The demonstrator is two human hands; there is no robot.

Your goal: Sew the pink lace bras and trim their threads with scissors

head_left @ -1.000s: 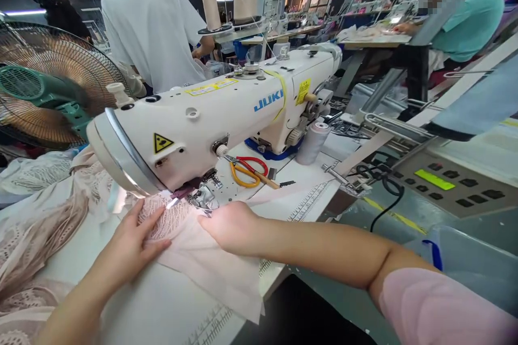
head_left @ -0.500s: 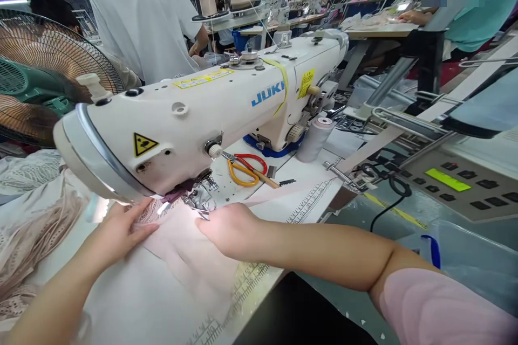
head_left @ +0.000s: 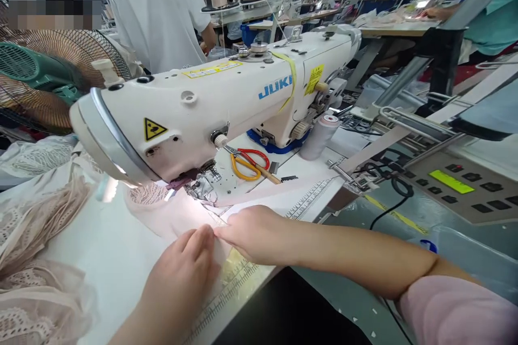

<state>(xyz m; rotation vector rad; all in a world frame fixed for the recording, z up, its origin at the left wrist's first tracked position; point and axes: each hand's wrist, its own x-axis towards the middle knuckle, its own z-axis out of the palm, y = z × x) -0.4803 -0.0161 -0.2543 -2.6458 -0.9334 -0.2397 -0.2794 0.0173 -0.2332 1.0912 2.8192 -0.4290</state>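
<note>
Pink fabric (head_left: 178,213) lies on the bench (head_left: 109,248) just in front of the sewing machine (head_left: 210,102), its far end tucked under the presser foot (head_left: 201,190) in the lamp's glare. The left hand (head_left: 182,267) lies palm down on the near end, fingers flat and gripping nothing. The right hand (head_left: 254,232) meets it fingertip to fingertip, and I cannot tell whether those fingers pinch the edge or only press it. To my eye the trick is keeping the cloth flat and taut, fingertips well short of the needle. Scissors (head_left: 249,164) and a thread spool (head_left: 319,137) sit under the machine's arm; lace (head_left: 36,215) is heaped to its left.
</note>
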